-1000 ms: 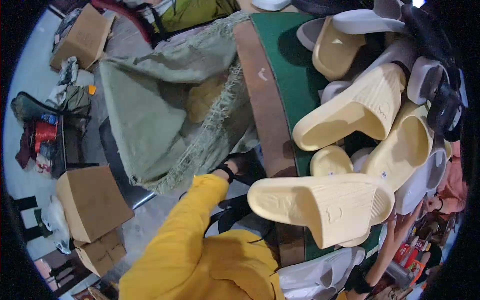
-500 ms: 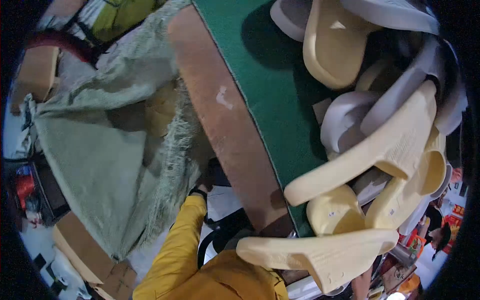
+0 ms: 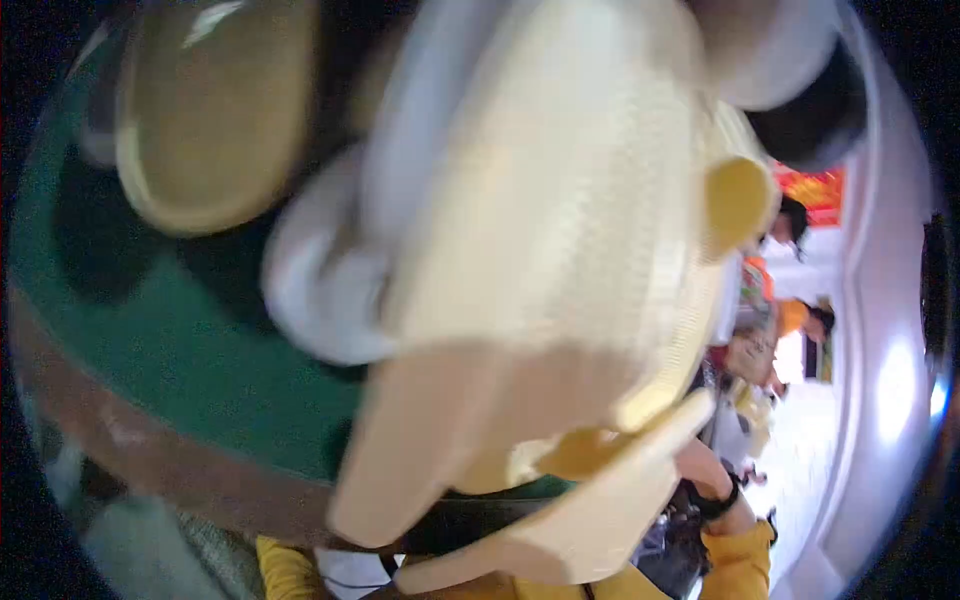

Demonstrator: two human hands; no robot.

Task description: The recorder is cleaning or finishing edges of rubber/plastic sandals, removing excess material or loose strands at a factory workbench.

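A large cream slipper [image 3: 560, 200], blurred, fills the middle of the view with its ridged sole toward me. Below it, another cream slipper [image 3: 600, 510] lies tilted at the near edge. My right hand [image 3: 702, 468] is just beside this lower slipper, a dark band on its wrist; its fingers are hidden, so what it touches is unclear. My left sleeve [image 3: 285, 570], yellow, shows at the lower edge, but the left hand is out of sight. A pale grey-white slipper [image 3: 325, 270] and a tan slipper [image 3: 215, 110] are to the left.
The slippers are over a green surface [image 3: 250, 370] with a brown border [image 3: 190, 475]. Grey-green sack cloth [image 3: 150, 550] is at lower left. Beyond the slippers on the right, people [image 3: 795, 320] are near a white wall [image 3: 880, 270].
The view has swung round to the right and come closer to the slippers. My right forearm shows more fully. The left hand, earlier beside the sack, has left the view.
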